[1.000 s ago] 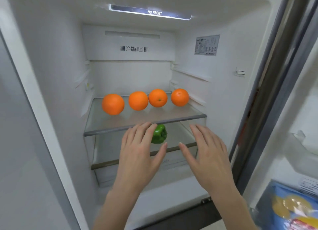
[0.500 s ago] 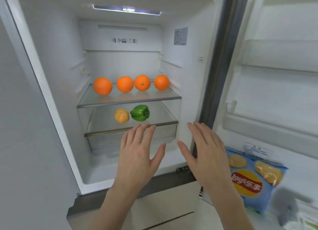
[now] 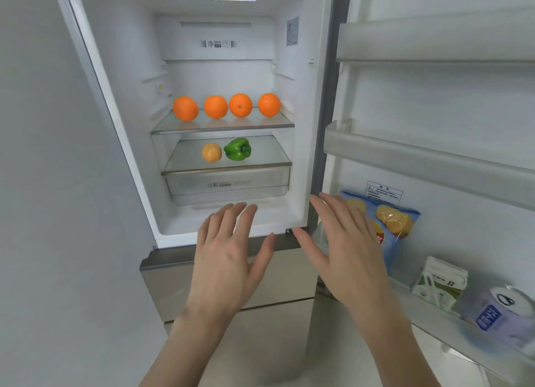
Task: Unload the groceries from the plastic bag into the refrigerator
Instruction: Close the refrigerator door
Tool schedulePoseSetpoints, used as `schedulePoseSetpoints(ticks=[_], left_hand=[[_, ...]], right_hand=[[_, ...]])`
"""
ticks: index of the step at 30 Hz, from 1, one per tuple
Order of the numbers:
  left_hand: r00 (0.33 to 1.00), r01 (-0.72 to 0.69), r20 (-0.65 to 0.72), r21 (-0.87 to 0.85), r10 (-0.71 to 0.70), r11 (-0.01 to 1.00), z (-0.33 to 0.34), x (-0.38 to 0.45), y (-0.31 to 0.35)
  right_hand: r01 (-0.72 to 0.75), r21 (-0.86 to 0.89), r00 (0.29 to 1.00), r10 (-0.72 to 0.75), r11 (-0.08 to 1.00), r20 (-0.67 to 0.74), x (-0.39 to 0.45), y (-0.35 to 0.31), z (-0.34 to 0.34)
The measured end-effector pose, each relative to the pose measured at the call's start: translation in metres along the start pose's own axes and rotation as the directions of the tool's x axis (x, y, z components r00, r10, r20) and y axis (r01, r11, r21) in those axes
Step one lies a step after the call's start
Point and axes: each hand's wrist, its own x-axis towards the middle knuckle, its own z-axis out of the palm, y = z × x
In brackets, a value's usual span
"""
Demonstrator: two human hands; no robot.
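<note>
The refrigerator [image 3: 136, 155] stands open in front of me. Several oranges [image 3: 215, 106] sit in a row on its upper glass shelf [image 3: 223, 127]. On the lower shelf [image 3: 272, 158] lie a green bell pepper [image 3: 237, 149] and a small yellow-orange fruit [image 3: 211, 152]. My left hand [image 3: 228, 256] and my right hand [image 3: 344, 247] are held up side by side outside the compartment, below its floor, fingers spread, nothing in either. No plastic bag is in view.
The open door [image 3: 448, 111] on the right has shelf rails. Its bottom bin [image 3: 451, 331] holds a blue chip bag [image 3: 396, 221], a green-and-white carton [image 3: 440, 282] and a bluish can [image 3: 503, 311]. A clear drawer [image 3: 228, 184] sits under the lower shelf. Closed lower drawers [image 3: 289, 273] lie beneath.
Both empty hands have drawn back out of the fridge and now sit lower in view. The view has pulled back and right, showing more of the door and its bin.
</note>
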Motion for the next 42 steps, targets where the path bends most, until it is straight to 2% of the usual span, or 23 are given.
schedulePoseSetpoints(ticks=[11,15,25,30,34,42], left_hand=[[0.998,0.015,-0.055,0.076,-0.011,0.997,-0.063,-0.046,0.036],[0.998,0.020,-0.056,0.086,-0.016,0.996,-0.087,-0.071,0.043],[0.988,0.140,-0.078,0.084,-0.133,0.987,-0.136,-0.127,0.062],[0.982,0.184,-0.064,0.071,-0.180,0.980,-0.135,-0.144,0.086],[0.980,0.200,-0.030,0.076,-0.198,0.977,-0.128,-0.149,0.111],[0.983,0.186,-0.015,0.103,-0.185,0.977,-0.095,-0.131,0.171]], right_hand=[[0.031,0.061,0.995,-0.025,0.998,-0.097,-0.043,-0.019,-0.053],[0.041,0.069,0.995,-0.035,0.997,-0.091,-0.058,-0.034,-0.070],[0.127,0.033,0.991,-0.126,0.991,-0.039,-0.109,-0.043,-0.119],[0.139,0.005,0.990,-0.139,0.990,0.001,-0.133,-0.030,-0.140],[0.113,0.021,0.993,-0.112,0.993,-0.035,-0.144,-0.009,-0.155],[0.013,0.000,0.997,-0.013,1.000,-0.082,-0.142,0.077,-0.180]])
